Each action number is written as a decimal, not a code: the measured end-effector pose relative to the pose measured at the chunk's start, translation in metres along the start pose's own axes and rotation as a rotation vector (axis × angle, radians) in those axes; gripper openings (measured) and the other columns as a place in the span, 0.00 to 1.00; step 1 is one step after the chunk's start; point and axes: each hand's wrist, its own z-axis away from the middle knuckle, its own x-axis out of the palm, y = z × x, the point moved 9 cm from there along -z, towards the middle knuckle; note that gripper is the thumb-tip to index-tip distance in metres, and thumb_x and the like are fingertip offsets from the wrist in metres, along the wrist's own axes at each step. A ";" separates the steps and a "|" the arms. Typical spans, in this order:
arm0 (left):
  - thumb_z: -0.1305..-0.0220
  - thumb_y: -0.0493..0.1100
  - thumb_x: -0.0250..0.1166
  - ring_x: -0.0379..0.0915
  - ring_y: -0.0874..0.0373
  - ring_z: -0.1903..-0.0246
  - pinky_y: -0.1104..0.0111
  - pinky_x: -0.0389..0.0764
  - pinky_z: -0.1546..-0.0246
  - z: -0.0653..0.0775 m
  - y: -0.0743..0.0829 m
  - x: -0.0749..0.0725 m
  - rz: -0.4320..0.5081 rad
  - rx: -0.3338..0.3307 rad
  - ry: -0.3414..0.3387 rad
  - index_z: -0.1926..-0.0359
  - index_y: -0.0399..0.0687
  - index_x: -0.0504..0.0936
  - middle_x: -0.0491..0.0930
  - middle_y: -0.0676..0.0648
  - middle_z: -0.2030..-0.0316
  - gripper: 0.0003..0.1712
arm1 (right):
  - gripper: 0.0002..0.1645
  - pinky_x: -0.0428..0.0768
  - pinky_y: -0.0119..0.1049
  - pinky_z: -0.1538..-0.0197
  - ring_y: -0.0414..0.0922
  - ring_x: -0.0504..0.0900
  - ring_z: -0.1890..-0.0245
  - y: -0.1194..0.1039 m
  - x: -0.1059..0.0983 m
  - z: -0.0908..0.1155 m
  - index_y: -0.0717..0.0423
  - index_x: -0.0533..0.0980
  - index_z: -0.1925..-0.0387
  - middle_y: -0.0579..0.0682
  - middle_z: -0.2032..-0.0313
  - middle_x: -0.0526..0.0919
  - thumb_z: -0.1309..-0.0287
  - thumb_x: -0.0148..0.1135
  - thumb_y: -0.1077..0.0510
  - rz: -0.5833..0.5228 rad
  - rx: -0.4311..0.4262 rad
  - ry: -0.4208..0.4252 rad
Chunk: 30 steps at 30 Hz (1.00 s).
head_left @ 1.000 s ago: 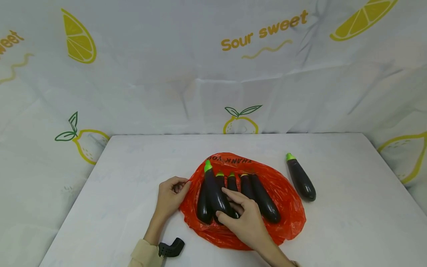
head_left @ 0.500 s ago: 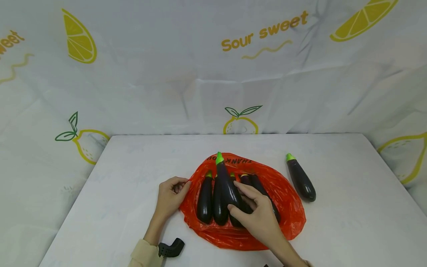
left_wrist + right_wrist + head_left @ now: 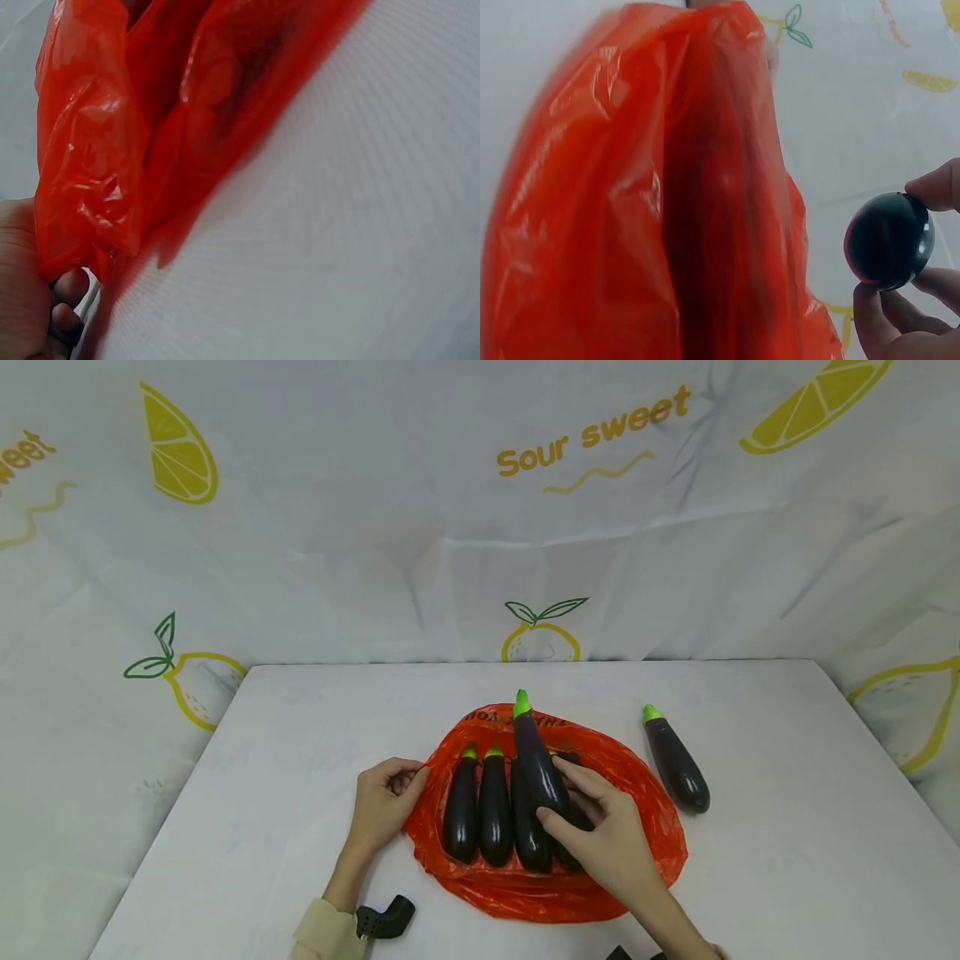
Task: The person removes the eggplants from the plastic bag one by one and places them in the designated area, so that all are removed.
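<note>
A red plastic bag (image 3: 517,902) printed with black letters lies spread on the table, mouth open. My left hand (image 3: 381,802) pinches its left edge; in the left wrist view the film (image 3: 90,157) hangs from the thumb and fingers. Over the bag, my right hand (image 3: 611,839) holds a dark eggplant (image 3: 534,756) by its thick lower part, its green stem end pointing away. The right wrist view shows the rounded end (image 3: 885,244) between thumb and fingers. Several eggplants (image 3: 495,814) lie side by side in the bag, those at right partly hidden by the held one and the hand.
One more eggplant (image 3: 678,764) lies on the white table (image 3: 787,827) to the right of the bag. A black device (image 3: 386,917) sits by the left sleeve. Behind the table hangs a white cloth (image 3: 360,527) printed with lemons and lettering.
My right hand has moved to the right across the bag with the held eggplant, uncovering the eggplants at left. The left hand stays at the bag's edge.
</note>
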 end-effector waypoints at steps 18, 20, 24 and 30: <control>0.39 0.35 0.72 0.67 0.68 0.75 0.75 0.74 0.74 0.000 0.001 0.000 -0.004 0.004 0.004 0.62 0.46 0.90 0.84 0.49 0.74 0.05 | 0.34 0.74 0.13 0.48 0.22 0.76 0.49 0.008 -0.054 -0.008 0.61 0.75 0.34 0.62 0.36 0.79 0.43 0.73 0.65 0.076 -0.108 0.105; 0.39 0.35 0.72 0.68 0.68 0.75 0.75 0.75 0.74 0.000 0.001 0.000 -0.004 0.001 0.003 0.62 0.46 0.90 0.84 0.49 0.74 0.05 | 0.35 0.74 0.13 0.49 0.21 0.76 0.50 0.009 -0.059 -0.008 0.63 0.74 0.34 0.64 0.36 0.78 0.43 0.73 0.65 0.083 -0.108 0.111; 0.39 0.36 0.73 0.68 0.67 0.75 0.75 0.75 0.73 0.000 0.001 0.000 -0.007 -0.002 0.002 0.62 0.47 0.90 0.84 0.50 0.74 0.04 | 0.35 0.73 0.11 0.49 0.19 0.75 0.50 0.013 -0.070 -0.009 0.65 0.73 0.34 0.66 0.36 0.77 0.42 0.73 0.65 0.095 -0.095 0.124; 0.40 0.31 0.71 0.66 0.68 0.76 0.75 0.74 0.74 -0.001 0.022 -0.003 -0.035 -0.005 0.012 0.64 0.39 0.89 0.83 0.45 0.76 0.04 | 0.37 0.73 0.11 0.52 0.13 0.72 0.51 0.022 -0.089 -0.011 0.64 0.70 0.30 0.70 0.34 0.73 0.40 0.72 0.63 0.119 -0.048 0.146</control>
